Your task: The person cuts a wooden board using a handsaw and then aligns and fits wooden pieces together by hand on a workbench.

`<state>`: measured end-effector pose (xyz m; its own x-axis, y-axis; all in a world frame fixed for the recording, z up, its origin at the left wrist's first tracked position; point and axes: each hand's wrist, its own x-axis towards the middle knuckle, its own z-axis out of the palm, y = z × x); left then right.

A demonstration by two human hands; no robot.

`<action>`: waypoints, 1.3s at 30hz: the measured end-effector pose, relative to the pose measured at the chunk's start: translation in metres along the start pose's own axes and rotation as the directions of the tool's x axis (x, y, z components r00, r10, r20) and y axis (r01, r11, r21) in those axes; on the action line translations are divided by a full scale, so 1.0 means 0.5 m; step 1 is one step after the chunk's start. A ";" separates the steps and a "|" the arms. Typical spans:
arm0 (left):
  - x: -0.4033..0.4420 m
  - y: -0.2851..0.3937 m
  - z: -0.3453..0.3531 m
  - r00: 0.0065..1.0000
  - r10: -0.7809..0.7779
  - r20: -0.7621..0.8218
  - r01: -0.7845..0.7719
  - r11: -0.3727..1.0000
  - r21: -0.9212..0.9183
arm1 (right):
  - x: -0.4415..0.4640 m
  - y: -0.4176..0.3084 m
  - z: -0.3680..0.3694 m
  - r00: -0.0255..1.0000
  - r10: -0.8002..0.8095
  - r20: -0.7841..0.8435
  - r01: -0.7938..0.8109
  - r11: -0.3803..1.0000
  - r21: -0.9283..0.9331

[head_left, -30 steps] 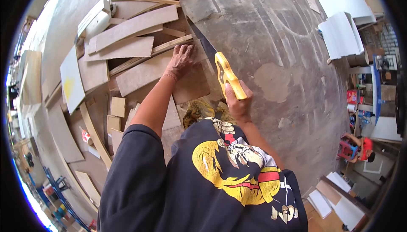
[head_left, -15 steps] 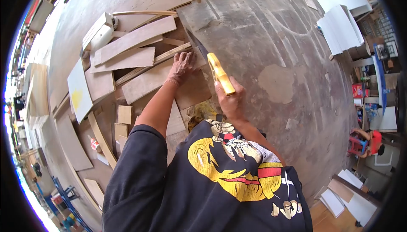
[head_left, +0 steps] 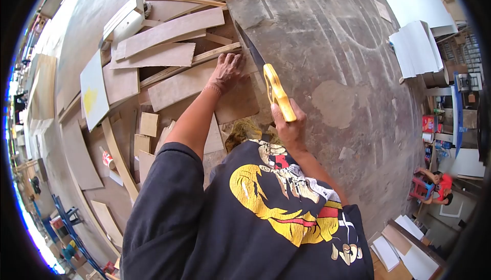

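My right hand is closed around the yellow handle of a handsaw. The saw's dark blade runs up and left from the handle, beside the right-hand ends of the boards. My left hand presses down on a narrow wooden strip near its right end, fingers bent over it. Whether the blade touches the strip I cannot tell. Just below the strip lies a wider plywood board, partly behind my left wrist.
Loose plywood offcuts are heaped to the left, with a white panel among them. Small wood blocks lie nearer me. At the right, a person in red sits on a stool. White sheets stand at upper right.
The saw handle has come back slightly toward me, and more of the blade shows. My left hand stays on the strip. The whole view has shifted a little.
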<state>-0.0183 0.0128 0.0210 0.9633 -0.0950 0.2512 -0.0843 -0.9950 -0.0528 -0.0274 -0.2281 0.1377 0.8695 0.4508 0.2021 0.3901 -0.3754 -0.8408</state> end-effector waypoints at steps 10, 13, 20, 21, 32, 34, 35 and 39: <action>0.001 -0.003 0.009 1.000 0.000 0.021 0.000 1.000 0.004 | 0.018 0.019 -0.024 0.902 0.391 0.183 -0.410 0.642 0.648; -0.004 0.000 0.002 1.000 0.006 -0.005 -0.006 1.000 -0.002 | -0.021 0.091 -0.016 0.916 0.364 0.166 -0.385 0.690 0.613; -0.002 -0.007 0.013 1.000 0.010 0.009 -0.010 1.000 0.008 | -0.081 0.140 0.030 0.979 -0.203 0.027 0.199 0.973 0.115; -0.002 -0.007 0.022 1.000 0.013 -0.017 -0.012 1.000 0.025 | -0.075 0.143 0.027 0.980 -0.197 0.007 0.195 0.974 0.112; 0.003 -0.003 0.006 1.000 0.012 -0.024 -0.012 1.000 -0.019 | -0.051 0.069 -0.013 0.998 0.065 -0.024 -0.058 0.971 0.232; 0.001 0.000 0.004 1.000 -0.002 0.007 0.002 1.000 -0.010 | -0.051 0.075 -0.007 0.998 0.055 -0.032 -0.046 0.970 0.239; 0.002 0.003 0.002 0.999 -0.019 0.035 0.019 1.000 -0.003 | -0.050 0.078 -0.004 0.998 0.043 -0.038 -0.033 0.969 0.243; 0.000 0.009 0.005 0.999 -0.028 0.038 0.027 0.999 0.031 | -0.045 0.097 -0.003 0.994 0.089 -0.058 -0.072 0.967 0.246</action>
<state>-0.0178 0.0083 0.0183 0.9742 -0.0660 0.2160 -0.0507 -0.9958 -0.0757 -0.0276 -0.2575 0.0930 0.9169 0.3675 0.1553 0.2398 -0.1964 -0.9507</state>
